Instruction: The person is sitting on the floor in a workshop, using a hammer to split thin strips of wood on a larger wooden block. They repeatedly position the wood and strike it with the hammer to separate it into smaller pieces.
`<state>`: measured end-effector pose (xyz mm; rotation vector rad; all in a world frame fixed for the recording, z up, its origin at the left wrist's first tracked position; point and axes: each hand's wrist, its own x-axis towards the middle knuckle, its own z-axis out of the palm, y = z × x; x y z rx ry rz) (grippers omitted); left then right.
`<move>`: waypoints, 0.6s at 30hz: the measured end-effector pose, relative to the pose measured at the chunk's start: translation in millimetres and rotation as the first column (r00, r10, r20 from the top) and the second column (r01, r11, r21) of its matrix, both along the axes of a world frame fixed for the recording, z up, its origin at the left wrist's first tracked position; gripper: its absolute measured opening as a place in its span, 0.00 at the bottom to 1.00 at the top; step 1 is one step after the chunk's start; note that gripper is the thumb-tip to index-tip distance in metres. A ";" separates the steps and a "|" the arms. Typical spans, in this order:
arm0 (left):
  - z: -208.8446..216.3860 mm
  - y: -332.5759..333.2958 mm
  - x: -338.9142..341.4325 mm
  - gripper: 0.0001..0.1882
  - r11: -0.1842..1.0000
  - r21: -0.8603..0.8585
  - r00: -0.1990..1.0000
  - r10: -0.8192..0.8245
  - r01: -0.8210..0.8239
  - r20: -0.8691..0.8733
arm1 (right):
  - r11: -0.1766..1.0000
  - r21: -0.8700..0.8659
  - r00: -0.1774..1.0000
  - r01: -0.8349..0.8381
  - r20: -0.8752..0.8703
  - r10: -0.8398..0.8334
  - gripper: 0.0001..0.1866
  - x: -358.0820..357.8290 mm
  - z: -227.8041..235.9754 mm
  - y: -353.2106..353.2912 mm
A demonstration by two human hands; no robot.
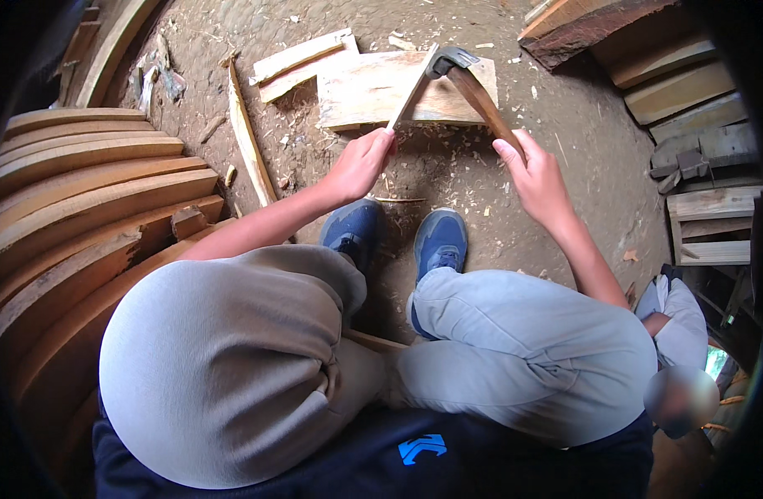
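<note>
My left hand (363,165) is closed around the lower end of a thin, pale wooden strip (410,93), which stands tilted over a flat wooden block (356,87) on the ground. In my right hand (538,179) is the wooden handle of a small adze (480,101). Its dark metal head is up by the strip's top end; whether the two touch I cannot tell. Both hands are beyond my blue shoes, on the near side of the block.
Long boards (90,179) are stacked at the left. More timber (681,87) lies at the upper right. A split wood strip (247,137), smaller pieces (302,62) and shavings litter the dirt floor. Another person (681,324) is at the right edge.
</note>
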<state>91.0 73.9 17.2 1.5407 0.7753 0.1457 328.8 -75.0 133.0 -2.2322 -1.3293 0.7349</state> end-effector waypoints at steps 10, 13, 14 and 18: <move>-8.3 -2.9 6.0 0.22 0.997 -0.015 0.993 0.080 -0.079 0.082 | 0.999 0.035 0.998 0.041 0.048 -0.042 0.17 2.9 2.9 4.7; 1.3 -4.2 3.6 0.25 0.997 0.075 0.999 0.023 -0.020 -0.044 | 1.000 -0.003 0.999 0.018 0.039 -0.018 0.16 7.8 12.0 11.7; 2.3 -4.4 1.8 0.26 0.995 0.104 0.998 0.011 -0.004 -0.069 | 1.000 -0.017 0.999 0.001 0.033 -0.001 0.16 10.0 13.7 14.4; 5.8 -0.8 10.0 0.26 0.986 0.148 0.995 -0.065 0.076 -0.077 | 0.996 -0.020 0.972 -0.091 0.218 0.093 0.13 9.0 56.1 17.1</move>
